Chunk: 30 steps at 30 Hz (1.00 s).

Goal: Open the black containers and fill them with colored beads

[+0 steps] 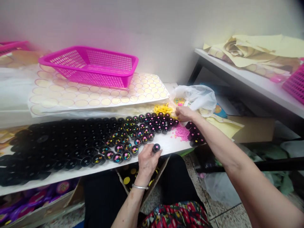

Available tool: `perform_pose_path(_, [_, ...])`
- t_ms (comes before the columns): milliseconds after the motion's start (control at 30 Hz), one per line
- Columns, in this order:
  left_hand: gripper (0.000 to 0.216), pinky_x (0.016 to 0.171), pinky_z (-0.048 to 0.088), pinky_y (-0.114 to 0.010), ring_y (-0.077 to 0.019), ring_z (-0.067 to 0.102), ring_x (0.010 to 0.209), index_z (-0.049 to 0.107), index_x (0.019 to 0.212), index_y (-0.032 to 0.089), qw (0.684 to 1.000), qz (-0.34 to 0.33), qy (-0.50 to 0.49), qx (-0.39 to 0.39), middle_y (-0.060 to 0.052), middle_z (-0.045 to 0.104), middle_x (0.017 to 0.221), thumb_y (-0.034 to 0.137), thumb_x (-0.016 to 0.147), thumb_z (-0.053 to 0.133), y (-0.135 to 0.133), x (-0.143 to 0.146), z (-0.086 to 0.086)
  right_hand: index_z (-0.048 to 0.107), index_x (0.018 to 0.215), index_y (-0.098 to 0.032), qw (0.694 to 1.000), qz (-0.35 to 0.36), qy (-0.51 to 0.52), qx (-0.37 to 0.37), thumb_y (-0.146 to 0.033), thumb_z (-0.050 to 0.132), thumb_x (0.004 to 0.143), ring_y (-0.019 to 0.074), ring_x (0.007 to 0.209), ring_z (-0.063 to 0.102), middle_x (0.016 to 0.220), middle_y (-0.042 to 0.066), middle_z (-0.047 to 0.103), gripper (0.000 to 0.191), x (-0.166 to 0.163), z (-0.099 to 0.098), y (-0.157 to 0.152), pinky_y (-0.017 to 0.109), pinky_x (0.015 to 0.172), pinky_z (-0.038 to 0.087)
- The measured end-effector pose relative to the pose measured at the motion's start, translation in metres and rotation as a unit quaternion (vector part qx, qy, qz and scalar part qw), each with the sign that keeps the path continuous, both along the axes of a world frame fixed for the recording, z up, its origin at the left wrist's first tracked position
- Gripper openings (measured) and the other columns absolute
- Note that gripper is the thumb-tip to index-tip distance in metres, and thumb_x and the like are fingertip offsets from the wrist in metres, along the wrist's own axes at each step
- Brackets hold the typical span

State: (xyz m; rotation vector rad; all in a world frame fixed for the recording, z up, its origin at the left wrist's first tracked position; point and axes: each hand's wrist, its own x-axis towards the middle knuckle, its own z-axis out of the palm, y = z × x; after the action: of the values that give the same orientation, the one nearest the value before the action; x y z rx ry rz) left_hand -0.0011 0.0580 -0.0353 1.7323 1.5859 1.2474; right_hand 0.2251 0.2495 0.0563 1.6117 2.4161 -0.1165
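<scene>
My left hand [146, 161] rests at the front edge of the white table [171, 145], its fingers closed round a small black round pot [156, 147] with a pink dot inside. My right hand [184, 113] reaches to the back right, its fingers pinched at a heap of small yellow beads [162, 109] next to a white plastic bag [197, 96]; what it pinches is too small to name. Rows of black pots [71, 142] cover the table; those at the right hold coloured beads [125, 146]. Loose pink beads [181, 131] lie beside my right wrist.
A pink mesh basket [91, 65] stands on sheets of round stickers [99, 95] by the wall. A second table [249, 79] at the right carries crumpled yellow paper and another pink basket [296, 84]. A cardboard box [133, 179] sits under the table edge by my lap.
</scene>
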Motion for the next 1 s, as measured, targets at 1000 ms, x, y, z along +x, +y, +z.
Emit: perform_pose_path(1000, [0.026, 0.051, 0.04, -0.021, -0.0067, 0.049, 0.053, 0.066, 0.089, 0.016, 0.957, 0.04, -0.261, -0.119, -0.001, 0.059, 0.078, 0.038, 0.078, 0.056, -0.008, 0.021, 0.018, 0.054, 0.055, -0.014, 0.71, -0.244, 0.609, -0.256, -0.022, 0.065, 0.056, 0.0038, 0.037, 0.032, 0.038, -0.007, 0.043, 0.013, -0.069, -0.029, -0.14, 0.019, 0.039, 0.018])
